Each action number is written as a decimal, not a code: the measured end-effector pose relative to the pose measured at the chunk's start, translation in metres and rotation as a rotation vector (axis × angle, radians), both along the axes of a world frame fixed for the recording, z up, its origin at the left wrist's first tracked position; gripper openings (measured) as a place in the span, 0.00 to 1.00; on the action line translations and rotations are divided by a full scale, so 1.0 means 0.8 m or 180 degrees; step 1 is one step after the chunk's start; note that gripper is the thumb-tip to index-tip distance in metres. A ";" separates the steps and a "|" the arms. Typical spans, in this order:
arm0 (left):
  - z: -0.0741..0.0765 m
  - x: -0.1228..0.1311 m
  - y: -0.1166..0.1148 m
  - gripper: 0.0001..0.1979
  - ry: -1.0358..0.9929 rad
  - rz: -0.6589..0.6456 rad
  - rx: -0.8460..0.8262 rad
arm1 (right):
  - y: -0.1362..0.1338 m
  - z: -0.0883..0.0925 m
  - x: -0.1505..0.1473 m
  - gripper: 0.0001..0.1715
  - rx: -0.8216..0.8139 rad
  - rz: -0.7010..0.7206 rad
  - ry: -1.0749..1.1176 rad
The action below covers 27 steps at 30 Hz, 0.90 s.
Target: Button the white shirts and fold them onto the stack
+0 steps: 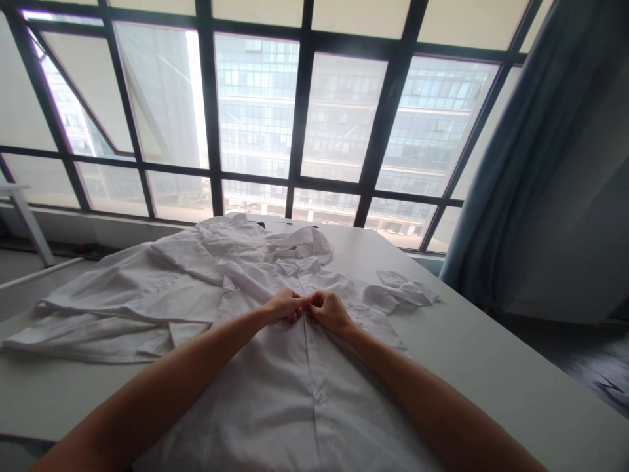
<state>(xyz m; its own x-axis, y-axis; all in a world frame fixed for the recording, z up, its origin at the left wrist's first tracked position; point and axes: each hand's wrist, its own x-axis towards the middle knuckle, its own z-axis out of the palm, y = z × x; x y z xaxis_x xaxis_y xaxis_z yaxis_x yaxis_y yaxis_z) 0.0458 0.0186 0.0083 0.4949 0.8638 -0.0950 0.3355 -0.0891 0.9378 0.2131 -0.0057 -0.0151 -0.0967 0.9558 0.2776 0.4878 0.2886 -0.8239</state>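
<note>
A white button-up shirt (275, 387) lies front side up on the table, its collar toward the window and its hem toward me. My left hand (286, 305) and my right hand (328, 311) meet on the front placket at chest height, both with fingers pinched on the cloth. Whether a button sits between the fingertips is too small to tell. Below the hands, the placket runs toward me with small buttons along it. One sleeve (403, 294) stretches out to the right with its cuff folded over.
More white garments (132, 282) are heaped on the left and far side of the white table (472, 360). A large dark-framed window (255, 105) stands behind it. At right hangs a blue-grey curtain (501, 190). A white table leg (32, 226) shows at far left.
</note>
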 end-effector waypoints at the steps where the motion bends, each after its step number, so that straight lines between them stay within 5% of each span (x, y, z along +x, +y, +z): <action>1: -0.001 0.001 0.000 0.25 0.0021 0.0032 0.0015 | 0.000 -0.001 0.000 0.05 0.0172 -0.0056 -0.0112; 4: -0.005 0.004 0.001 0.21 0.0143 0.0164 0.0056 | -0.001 0.000 0.001 0.03 0.0395 -0.0052 -0.0264; 11: -0.009 0.007 0.003 0.14 0.0297 0.0198 0.0446 | 0.001 0.012 0.007 0.08 -0.0531 0.0176 0.0318; 16: -0.003 -0.003 0.000 0.11 0.1013 0.0086 0.1852 | 0.004 0.018 0.013 0.10 -0.0973 0.0375 0.0398; 18: -0.004 -0.010 0.002 0.09 0.1452 0.0207 0.2529 | 0.002 0.018 0.014 0.11 -0.0766 0.0280 -0.0037; 21: -0.010 -0.020 0.010 0.17 0.1887 -0.0071 0.2954 | -0.003 0.014 0.016 0.09 0.0296 -0.0256 -0.1110; 24: -0.017 -0.029 0.018 0.24 0.2223 -0.0530 0.2727 | -0.010 0.016 0.019 0.13 0.0941 -0.0285 -0.2046; 27: -0.019 -0.033 0.022 0.28 0.2369 -0.0885 0.2394 | -0.011 0.028 0.025 0.11 0.0713 0.0043 -0.2373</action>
<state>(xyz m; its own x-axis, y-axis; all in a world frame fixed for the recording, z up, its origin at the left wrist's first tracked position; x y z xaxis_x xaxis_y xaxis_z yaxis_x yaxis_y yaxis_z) 0.0190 0.0360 -0.0073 0.7187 0.6932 0.0540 0.6754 -0.7145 0.1827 0.2335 -0.0143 0.0069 -0.3450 0.8820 0.3211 0.8853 0.4194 -0.2009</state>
